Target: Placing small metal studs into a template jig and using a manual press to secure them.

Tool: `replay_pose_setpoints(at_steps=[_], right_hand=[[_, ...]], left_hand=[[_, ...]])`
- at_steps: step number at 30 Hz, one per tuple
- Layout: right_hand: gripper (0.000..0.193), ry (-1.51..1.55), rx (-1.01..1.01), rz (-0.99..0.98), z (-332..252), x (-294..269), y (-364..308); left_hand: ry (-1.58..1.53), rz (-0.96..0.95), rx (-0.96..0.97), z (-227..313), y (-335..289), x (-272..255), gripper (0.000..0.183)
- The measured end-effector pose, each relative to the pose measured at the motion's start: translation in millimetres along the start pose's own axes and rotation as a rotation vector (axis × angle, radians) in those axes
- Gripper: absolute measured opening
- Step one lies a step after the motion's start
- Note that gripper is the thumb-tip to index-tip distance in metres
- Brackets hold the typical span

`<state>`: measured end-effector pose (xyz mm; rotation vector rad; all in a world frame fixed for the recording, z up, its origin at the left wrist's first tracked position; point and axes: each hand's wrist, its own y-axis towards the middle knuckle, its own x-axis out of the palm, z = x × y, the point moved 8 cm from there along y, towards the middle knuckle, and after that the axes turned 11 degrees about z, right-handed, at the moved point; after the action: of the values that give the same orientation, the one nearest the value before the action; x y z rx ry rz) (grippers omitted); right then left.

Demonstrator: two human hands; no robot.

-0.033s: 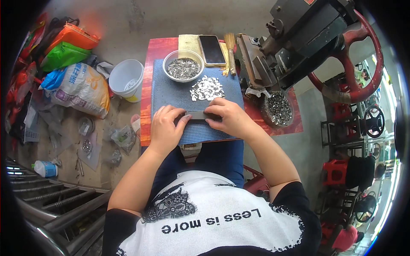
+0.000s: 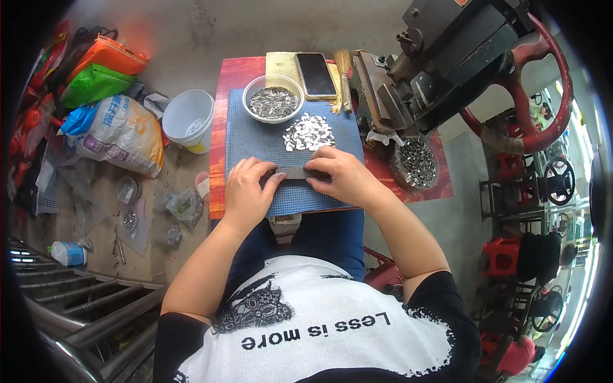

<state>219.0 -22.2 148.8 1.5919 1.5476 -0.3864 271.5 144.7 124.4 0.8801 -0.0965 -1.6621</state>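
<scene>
Two hands (image 2: pixel 246 195) (image 2: pixel 348 180) pinch an oblong bar (image 2: pixel 295 173) (dark, flat) between fingers (image 2: pixel 273 184) over textured matting (image 2: pixel 255 142).

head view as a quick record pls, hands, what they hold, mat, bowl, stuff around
left hand: gripping the left end of a dark flat bar
right hand: gripping its right end
bar position: crosswise, over the near part of the blue mat
bowl: white, on the mat, holding small dark and silvery pieces
loose pile: small bright pieces, between bowl and right hand
beyond: phone, with straw brush to its right
left floor: white bucket
</scene>
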Motion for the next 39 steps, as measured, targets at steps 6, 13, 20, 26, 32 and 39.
replay_pose_setpoints(at_steps=[6, 13, 20, 26, 32, 39], right_hand=[[0.027, 0.037, 0.084, 0.008, -2.1, -9.1, 2.5], [0.023, 0.064, 0.055, -0.022, 5.0, -19.5, -4.0], [0.026, -0.268, 0.329, 0.666, 23.5, -168.9, -8.5], [0.028, -0.532, 0.392, 0.688, 63.8, -177.0, -7.1], [0.027, -0.574, 0.316, 0.599, 59.5, -174.3, 0.7], [0.026, -0.449, 0.388, 0.698, 127.6, -194.6, -12.3]], left_hand=[[0.048, -0.177, -0.096, -3.1, 2.9, 7.3, 0.024], [-0.017, -0.304, 0.062, 24.6, 25.5, 19.9, 0.026], [-0.247, -0.206, 0.159, 97.5, 104.3, 107.1, 0.109], [-0.35, -0.174, 0.129, 117.2, 127.8, 188.4, 0.127], [-0.268, -0.09, 0.183, 117.5, 127.0, 194.1, 0.127], [-0.249, -0.092, 0.147, 125.9, 122.1, 187.2, 0.128]])
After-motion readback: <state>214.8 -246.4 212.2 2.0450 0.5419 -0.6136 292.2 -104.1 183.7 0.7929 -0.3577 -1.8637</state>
